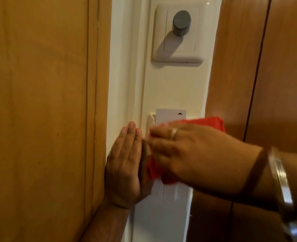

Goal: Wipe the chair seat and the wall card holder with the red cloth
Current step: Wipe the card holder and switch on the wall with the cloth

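Note:
The white wall card holder [172, 191] is fixed to a narrow cream wall strip, and a white key card [170, 115] sticks out of its top. My right hand [188, 154] presses the red cloth [210, 122] flat over the holder's front, hiding most of it. Cloth shows above my fingers and below my palm. My left hand [125, 165] lies flat against the wall at the holder's left edge, fingers straight and together, holding nothing. The chair is not in view.
A white switch plate with a grey round knob [181, 21] sits higher on the same strip. Wooden panels stand close on the left [39, 102] and right [266, 75], leaving a narrow gap around the holder.

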A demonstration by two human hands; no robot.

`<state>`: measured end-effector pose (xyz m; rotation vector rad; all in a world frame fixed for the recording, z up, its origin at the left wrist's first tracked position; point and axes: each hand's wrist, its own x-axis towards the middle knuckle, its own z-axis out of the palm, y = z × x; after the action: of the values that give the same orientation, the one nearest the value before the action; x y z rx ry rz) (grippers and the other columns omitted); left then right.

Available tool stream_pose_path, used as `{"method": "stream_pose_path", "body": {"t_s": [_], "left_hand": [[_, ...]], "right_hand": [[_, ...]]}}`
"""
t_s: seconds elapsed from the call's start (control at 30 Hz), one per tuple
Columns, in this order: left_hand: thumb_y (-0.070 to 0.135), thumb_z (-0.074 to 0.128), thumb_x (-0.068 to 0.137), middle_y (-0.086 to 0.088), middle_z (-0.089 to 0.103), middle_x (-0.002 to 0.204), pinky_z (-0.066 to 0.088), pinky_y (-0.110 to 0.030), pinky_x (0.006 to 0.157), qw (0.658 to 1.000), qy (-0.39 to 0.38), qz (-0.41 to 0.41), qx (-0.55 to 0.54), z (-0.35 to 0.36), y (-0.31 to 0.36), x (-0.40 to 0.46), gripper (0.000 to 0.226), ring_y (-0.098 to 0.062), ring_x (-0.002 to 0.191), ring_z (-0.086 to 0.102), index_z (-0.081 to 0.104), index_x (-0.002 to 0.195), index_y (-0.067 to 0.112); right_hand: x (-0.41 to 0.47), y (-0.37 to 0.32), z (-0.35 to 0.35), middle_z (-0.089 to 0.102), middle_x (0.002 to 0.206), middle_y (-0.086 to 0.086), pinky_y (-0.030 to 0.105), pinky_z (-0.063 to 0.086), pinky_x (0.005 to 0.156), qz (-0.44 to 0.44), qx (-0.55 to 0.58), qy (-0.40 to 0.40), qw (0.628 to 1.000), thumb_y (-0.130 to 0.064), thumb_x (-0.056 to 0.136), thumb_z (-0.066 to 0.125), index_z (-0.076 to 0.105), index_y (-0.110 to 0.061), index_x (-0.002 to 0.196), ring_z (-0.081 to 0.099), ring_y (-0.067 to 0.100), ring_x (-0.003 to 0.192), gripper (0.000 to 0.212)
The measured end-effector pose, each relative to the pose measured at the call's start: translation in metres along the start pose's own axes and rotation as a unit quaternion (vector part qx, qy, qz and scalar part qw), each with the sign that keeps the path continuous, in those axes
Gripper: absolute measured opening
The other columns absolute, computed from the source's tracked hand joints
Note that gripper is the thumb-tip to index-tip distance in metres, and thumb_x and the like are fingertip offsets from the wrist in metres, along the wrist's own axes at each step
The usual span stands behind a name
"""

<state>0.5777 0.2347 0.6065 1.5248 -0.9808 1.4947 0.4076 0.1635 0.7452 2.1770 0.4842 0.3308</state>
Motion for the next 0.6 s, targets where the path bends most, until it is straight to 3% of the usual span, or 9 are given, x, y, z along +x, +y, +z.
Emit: {"method": "stream_pose_path", "body": {"t_s": [0.1, 0.2, 0.27, 0.37, 0.5, 0.6], "left_hand": [[0.034, 0.039, 0.093, -0.012, 0.035, 0.153, 0.026, -0.035, 0.12, 1.0, -0.016, -0.004, 0.005, -0.001, 0.0, -0.001, 0.06, -0.023, 0.148, 0.027, 0.031, 0.146, 0.008], [0.031, 0.042, 0.088, -0.01, 0.034, 0.153, 0.027, -0.035, 0.12, 1.0, -0.015, -0.009, 0.005, -0.001, 0.001, 0.0, 0.064, -0.022, 0.148, 0.026, 0.029, 0.147, 0.01], [0.03, 0.042, 0.088, -0.009, 0.032, 0.154, 0.027, -0.035, 0.12, 1.0, -0.018, -0.008, 0.007, -0.002, 0.0, -0.001, 0.065, -0.022, 0.149, 0.025, 0.028, 0.148, 0.011], [0.033, 0.041, 0.089, -0.008, 0.031, 0.155, 0.028, -0.035, 0.12, 1.0, -0.022, -0.012, 0.008, -0.002, 0.0, -0.002, 0.065, -0.022, 0.149, 0.026, 0.026, 0.15, 0.013], [0.031, 0.041, 0.088, -0.01, 0.033, 0.154, 0.028, -0.036, 0.12, 1.0, -0.019, -0.011, 0.01, -0.002, 0.001, 0.0, 0.065, -0.022, 0.148, 0.026, 0.027, 0.148, 0.012], [0.03, 0.041, 0.089, -0.012, 0.034, 0.153, 0.026, -0.035, 0.12, 1.0, -0.018, -0.011, 0.004, -0.003, 0.002, 0.0, 0.063, -0.022, 0.148, 0.026, 0.03, 0.146, 0.009]], "right_hand": [[-0.024, 0.006, 0.021, 0.065, 0.12, -0.001, 0.038, 0.039, 0.1, -0.047, -0.017, 0.036, 0.998, -0.036, 0.067, 0.048, 0.068, -0.027, 0.106, 0.055, 0.023, 0.117, 0.045], [-0.045, 0.025, 0.026, 0.056, 0.13, 0.004, 0.041, 0.033, 0.099, -0.01, -0.022, 0.109, 0.994, -0.035, 0.064, 0.061, 0.061, -0.02, 0.119, 0.045, 0.025, 0.125, 0.057], [-0.051, 0.023, 0.032, 0.052, 0.134, 0.006, 0.048, 0.031, 0.097, 0.009, -0.051, 0.11, 0.993, -0.032, 0.059, 0.067, 0.057, -0.017, 0.122, 0.042, 0.028, 0.127, 0.065], [-0.056, 0.015, 0.047, 0.05, 0.136, 0.005, 0.046, 0.033, 0.099, -0.029, -0.066, 0.108, 0.992, -0.03, 0.06, 0.075, 0.056, -0.017, 0.123, 0.04, 0.027, 0.129, 0.067], [-0.049, 0.021, 0.034, 0.053, 0.133, 0.009, 0.048, 0.034, 0.098, 0.04, -0.015, 0.137, 0.99, -0.028, 0.059, 0.074, 0.058, -0.014, 0.122, 0.043, 0.03, 0.126, 0.067], [-0.032, 0.002, 0.033, 0.059, 0.126, 0.011, 0.044, 0.034, 0.1, -0.012, -0.026, 0.129, 0.991, -0.028, 0.066, 0.064, 0.065, -0.015, 0.112, 0.05, 0.031, 0.121, 0.048]]}}
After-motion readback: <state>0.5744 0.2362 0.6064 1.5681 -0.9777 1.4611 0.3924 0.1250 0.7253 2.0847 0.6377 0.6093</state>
